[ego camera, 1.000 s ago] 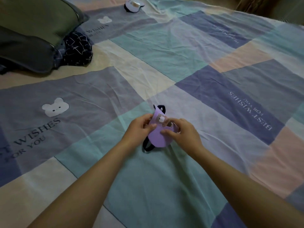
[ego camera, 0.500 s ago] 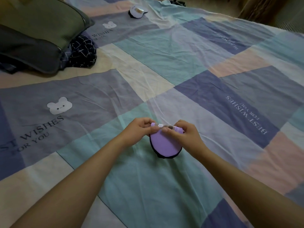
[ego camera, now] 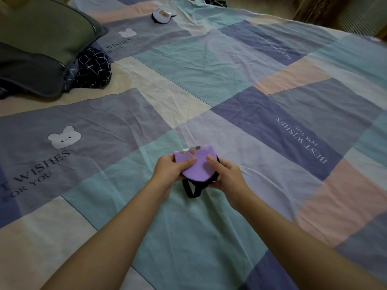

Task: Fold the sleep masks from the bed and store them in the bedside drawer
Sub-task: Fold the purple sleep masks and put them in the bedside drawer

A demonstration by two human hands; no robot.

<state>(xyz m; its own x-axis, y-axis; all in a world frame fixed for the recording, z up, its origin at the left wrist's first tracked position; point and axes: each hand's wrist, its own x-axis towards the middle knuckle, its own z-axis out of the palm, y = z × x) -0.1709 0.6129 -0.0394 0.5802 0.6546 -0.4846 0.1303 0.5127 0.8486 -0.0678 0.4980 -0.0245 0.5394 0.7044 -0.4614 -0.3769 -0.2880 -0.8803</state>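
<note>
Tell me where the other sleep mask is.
In the head view, the second sleep mask lies at the bed's far edge, upper centre, beyond the green pillow.

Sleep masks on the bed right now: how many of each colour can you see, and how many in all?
Purple sleep mask, folded, held in left hand and right hand: 1
Pale bluish sleep mask, lying at the far end of the bedspread: 1
Total: 2
</note>
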